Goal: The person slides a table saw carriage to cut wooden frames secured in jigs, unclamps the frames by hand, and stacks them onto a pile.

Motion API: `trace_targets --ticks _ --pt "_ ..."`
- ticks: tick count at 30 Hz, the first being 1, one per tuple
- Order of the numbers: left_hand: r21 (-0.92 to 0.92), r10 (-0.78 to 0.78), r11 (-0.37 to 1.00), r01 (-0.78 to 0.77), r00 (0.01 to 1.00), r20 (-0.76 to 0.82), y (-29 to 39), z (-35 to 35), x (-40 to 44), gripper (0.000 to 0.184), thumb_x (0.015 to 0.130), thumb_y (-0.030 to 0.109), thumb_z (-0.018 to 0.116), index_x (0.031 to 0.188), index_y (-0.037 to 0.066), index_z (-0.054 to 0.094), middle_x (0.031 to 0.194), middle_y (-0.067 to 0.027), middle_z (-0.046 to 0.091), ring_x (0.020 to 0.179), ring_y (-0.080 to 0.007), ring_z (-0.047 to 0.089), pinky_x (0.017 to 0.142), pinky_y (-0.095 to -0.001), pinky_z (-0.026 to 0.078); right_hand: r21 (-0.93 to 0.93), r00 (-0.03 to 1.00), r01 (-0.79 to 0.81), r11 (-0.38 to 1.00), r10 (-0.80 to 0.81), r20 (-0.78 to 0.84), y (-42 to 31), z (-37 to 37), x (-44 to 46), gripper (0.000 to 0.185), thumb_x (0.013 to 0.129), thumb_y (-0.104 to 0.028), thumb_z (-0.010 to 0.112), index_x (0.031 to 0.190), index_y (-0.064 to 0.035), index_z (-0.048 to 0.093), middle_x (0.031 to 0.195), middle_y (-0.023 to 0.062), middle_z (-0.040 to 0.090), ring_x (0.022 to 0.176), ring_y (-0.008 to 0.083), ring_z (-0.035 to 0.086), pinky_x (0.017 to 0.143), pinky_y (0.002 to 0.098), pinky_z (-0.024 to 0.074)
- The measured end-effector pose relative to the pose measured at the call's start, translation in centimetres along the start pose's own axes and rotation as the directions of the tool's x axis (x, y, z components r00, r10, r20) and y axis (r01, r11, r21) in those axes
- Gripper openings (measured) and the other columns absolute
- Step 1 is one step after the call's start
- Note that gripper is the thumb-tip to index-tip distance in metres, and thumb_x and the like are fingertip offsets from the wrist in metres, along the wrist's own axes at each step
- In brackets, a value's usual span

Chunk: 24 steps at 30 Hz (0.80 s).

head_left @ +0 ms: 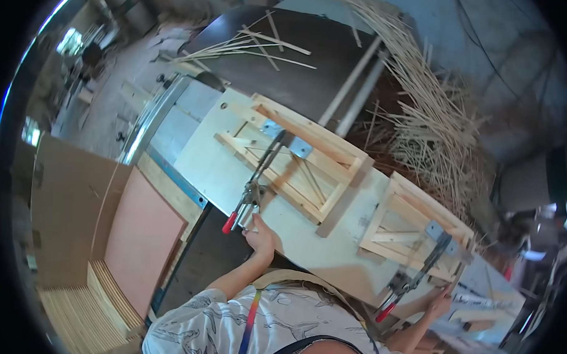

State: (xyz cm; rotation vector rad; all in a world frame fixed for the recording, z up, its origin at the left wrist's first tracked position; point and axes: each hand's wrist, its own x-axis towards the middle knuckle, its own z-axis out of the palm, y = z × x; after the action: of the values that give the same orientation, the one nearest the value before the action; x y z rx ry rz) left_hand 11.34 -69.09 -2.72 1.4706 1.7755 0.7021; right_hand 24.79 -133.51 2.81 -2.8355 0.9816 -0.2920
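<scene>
A pale board (200,155) lies across the machine table and carries two wooden frames. On the left frame (289,190), a toggle clamp (252,191) with a red handle presses a metal plate onto the wood. My left hand (261,238) is closed at the board's near edge, on the silver metal part of this clamp; its fingertips are partly hidden. The right frame (391,235) sits under a second toggle clamp (411,278), also red-handled. Beyond that clamp, my right hand (440,302) grips the board's right end, with some fingers out of sight.
Thin wood strips (423,113) are heaped behind the board, and several more lie on the dark surface (299,71). At left stand a pinkish panel (141,234), a cardboard sheet (77,195) and stacked wooden pieces (82,316). Two rails (355,92) run behind the board.
</scene>
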Motion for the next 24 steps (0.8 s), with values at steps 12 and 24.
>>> trace_targets --ticks 12,24 --pt "-0.063 0.03 0.998 -0.031 1.0 -0.007 -5.9 -4.6 7.4 0.082 0.1 0.055 0.063 0.124 -0.024 0.056 0.119 -0.0427 0.064 0.116 -0.054 0.062 0.101 -0.0528 0.047 -0.141 0.991 -0.042 0.989 0.059 0.12 -1.8 -0.4 -11.8 0.101 0.097 -0.084 0.035 0.112 0.0068 0.077 0.112 0.032 0.073 0.114 0.0512 0.066 0.108 0.0573 0.0432" --pt "0.044 -0.074 0.996 0.075 0.997 -0.021 -1.0 -6.1 42.9 0.083 0.097 0.062 0.064 0.118 -0.017 0.053 0.115 -0.0389 0.065 0.115 -0.0528 0.063 0.099 -0.0546 0.049 -0.15 0.974 0.178 0.973 -0.152 0.17 -24.7 3.9 -35.6 0.094 0.099 -0.079 0.042 0.095 0.0092 0.076 0.101 0.0335 0.073 0.102 0.0513 0.07 0.094 0.0581 0.0502"
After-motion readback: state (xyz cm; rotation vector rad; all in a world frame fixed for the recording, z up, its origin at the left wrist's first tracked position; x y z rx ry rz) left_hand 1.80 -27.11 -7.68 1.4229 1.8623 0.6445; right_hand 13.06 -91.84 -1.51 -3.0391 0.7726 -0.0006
